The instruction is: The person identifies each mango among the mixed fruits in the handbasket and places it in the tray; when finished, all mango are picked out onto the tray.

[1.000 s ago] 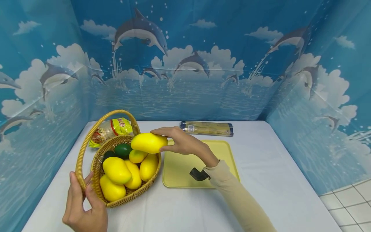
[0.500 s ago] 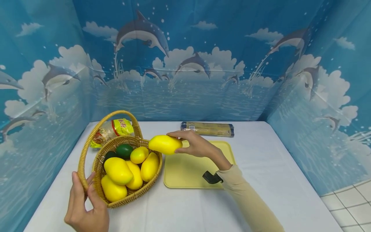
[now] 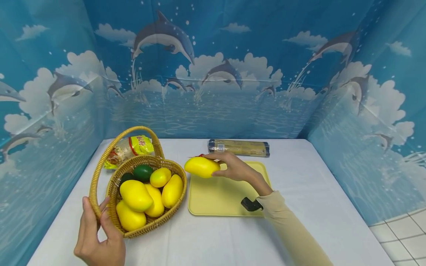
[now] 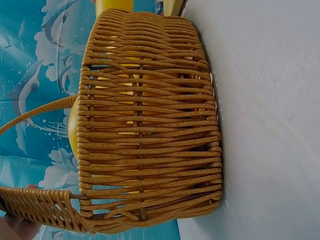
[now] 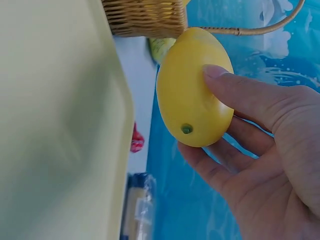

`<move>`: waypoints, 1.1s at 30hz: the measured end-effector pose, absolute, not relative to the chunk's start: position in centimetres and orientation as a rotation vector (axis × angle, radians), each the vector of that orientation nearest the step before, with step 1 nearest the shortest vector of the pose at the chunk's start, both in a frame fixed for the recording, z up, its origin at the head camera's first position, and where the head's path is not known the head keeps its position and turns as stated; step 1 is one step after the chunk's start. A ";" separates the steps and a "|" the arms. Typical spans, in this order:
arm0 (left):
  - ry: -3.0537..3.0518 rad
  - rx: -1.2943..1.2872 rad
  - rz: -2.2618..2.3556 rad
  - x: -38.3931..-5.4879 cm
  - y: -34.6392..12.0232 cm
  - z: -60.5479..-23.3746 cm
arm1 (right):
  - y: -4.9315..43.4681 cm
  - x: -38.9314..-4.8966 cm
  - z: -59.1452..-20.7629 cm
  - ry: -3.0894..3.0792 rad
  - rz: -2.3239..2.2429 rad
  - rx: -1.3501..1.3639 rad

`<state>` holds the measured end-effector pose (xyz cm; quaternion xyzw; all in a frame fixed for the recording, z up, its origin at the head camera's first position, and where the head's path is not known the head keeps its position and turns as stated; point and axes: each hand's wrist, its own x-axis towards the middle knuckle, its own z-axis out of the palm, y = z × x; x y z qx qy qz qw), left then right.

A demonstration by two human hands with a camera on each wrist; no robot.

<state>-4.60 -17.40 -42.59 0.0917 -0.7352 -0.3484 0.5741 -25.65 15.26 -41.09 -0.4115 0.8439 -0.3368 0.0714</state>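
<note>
A: What's the right hand (image 3: pixel 233 169) doing?
B: Grasping a yellow fruit (image 3: pixel 201 167), thumb pressing the near side, fingers reaching round the far side

A: Fruit centred in the grip?
B: No, sitting out at the fingertips, most of its length sticking out toward the wicker basket (image 3: pixel 159 222). Right wrist view is showing the thumb tip on its flank, green stem spot (image 5: pixel 186 129) at the end nearer the palm

A: Position over the table (image 3: pixel 199 240)?
B: Hovering above the far left corner of the yellow tray (image 3: pixel 219 199), just right of the basket. A small red item (image 5: pixel 136 140) is peeking out behind, too little showing to identify

A: Left hand (image 3: pixel 101 232)?
B: Holding the basket handle (image 3: pixel 97 168) near its base, handle running between thumb and fingers

A: Basket contents?
B: More yellow mangoes (image 3: pixel 135 195) plus dark green fruits (image 3: pixel 143 173), all lying inside the rim
</note>
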 end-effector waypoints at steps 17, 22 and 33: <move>-1.679 0.191 -0.823 -4.9 -17.2 -42.4 | 16.7 -28.3 -44.5 2.540 -0.975 -1.102; -1.689 0.198 -0.816 -4.9 -17.2 -42.5 | 16.6 -28.8 -45.1 2.534 -0.989 -1.074; -1.711 0.220 -0.810 -4.9 -17.4 -42.8 | 16.7 -29.5 -45.8 2.471 -1.065 -1.024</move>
